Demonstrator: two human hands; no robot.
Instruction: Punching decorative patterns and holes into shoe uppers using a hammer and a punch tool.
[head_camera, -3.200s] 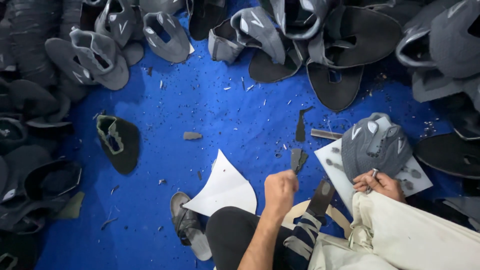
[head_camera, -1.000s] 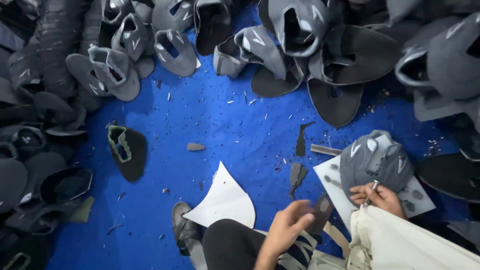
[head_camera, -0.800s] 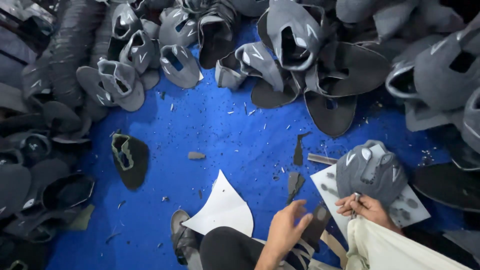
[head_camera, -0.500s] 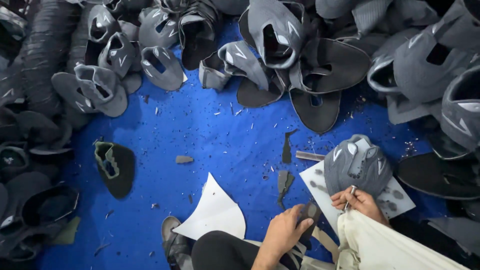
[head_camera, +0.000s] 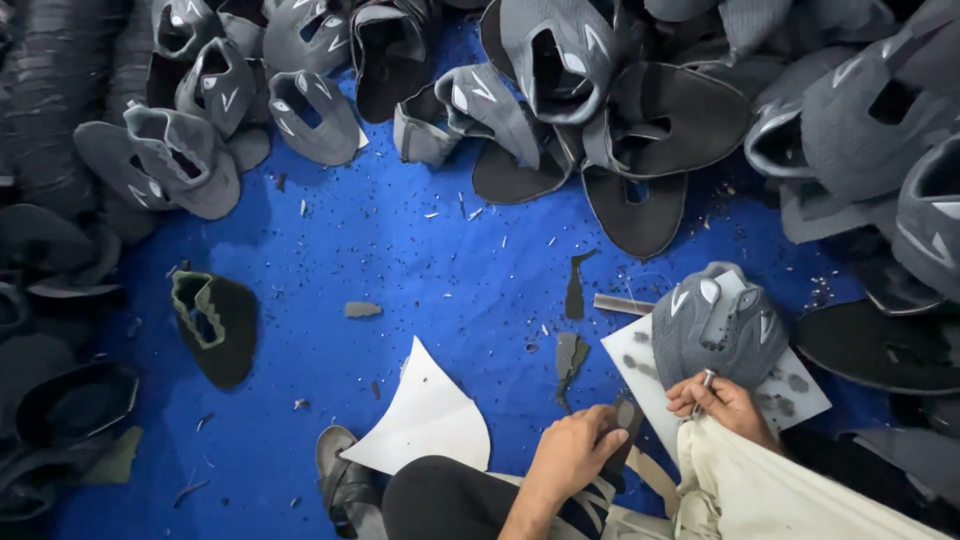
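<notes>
**Hands at the cutting board, grey shoe upper under the blade**

I look straight down from the head camera onto a blue floor mat (head_camera: 400, 250) speckled with small dark trimmings. My left hand (head_camera: 572, 455) is low in the frame, fingers curled around a small dark scrap piece (head_camera: 625, 415) and pinching it by its lower end; the scrap stands just above my knuckles. My right hand (head_camera: 722, 402) is closed around a thin metal tool (head_camera: 703, 385), its tip pointing up toward the grey shoe upper (head_camera: 715, 325). I cannot tell whether the tip touches the fabric.

The grey shoe upper lies on a white cutting board (head_camera: 800, 395), which sits on the mat just to the right of my left hand. The board carries several dark round marks. A narrow flat strip (head_camera: 622, 304) lies at the board's upper left corner.

Between my hands and the middle of the mat I note a white curved sheet (head_camera: 425, 420), partly over my knee. Two dark offcuts (head_camera: 572, 355) lie near it. Further left, alone on the mat, a dark upper with a green lining (head_camera: 215, 325). Piles of grey uppers (head_camera: 560, 70) ring the mat on the top, left and right.
</notes>
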